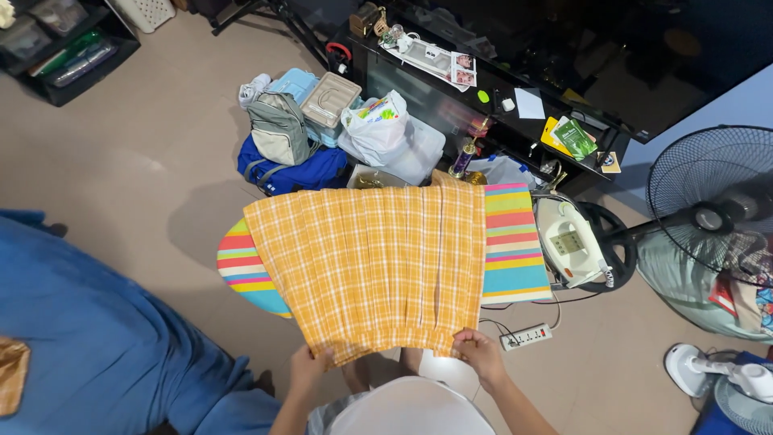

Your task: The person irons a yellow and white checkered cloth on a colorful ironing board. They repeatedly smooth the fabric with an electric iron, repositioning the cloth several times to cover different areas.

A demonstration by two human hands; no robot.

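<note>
Across the striped ironing board (515, 250) the orange plaid skirt (374, 266) lies spread flat, and you hold it by its near edge, the gathered band that hangs just off the board's near side toward your body. Your left hand (310, 366) pinches the band at its left corner, fingers closed on the cloth; your right hand (481, 353) grips the same band at its right corner, thumb on top and fingers curled under. From both grips the skirt runs away from you, its pleats fanning toward the far hem, so the pleat lines run from you toward the clutter of bags at the back while the board's long axis runs left to right, crosswise to them. The cloth covers the middle of the board, leaving the rounded left nose and the square right end bare. Neither hand is nearer the skirt, since both already hold it, but your right hand sits closer to the iron (570, 242), which rests face up on its stand just beyond the board's right end, and to the white power strip (527, 336) on the floor below. Both forearms come up from the bottom of the view, elbows tucked in, wrists level, hands well apart with the band between them.
</note>
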